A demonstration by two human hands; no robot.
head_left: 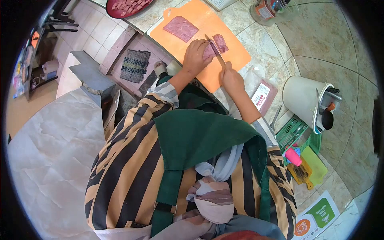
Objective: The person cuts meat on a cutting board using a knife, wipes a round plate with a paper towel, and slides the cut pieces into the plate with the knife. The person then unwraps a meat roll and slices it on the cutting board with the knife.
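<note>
An orange cutting board (pixel 239 35) lies on the tiled counter at the top of the head view. My right hand (pixel 233 80) is wrapped round the handle of a knife (pixel 218 56), its blade lying against a pink piece of meat (pixel 208 52). With curled fingers, my left hand (pixel 195 57) presses this piece to the board, just left of the blade. Cut meat pieces (pixel 220 43) sit right of the knife. A larger flat slab of meat (pixel 181 29) rests farther left on the board.
A red plate of diced meat (pixel 116 13) stands at the top left. Right of the board are a packaged meat slab (pixel 265 96), a white bucket with utensils (pixel 300 96), a green basket (pixel 291 132) and a glass jar (pixel 263 12).
</note>
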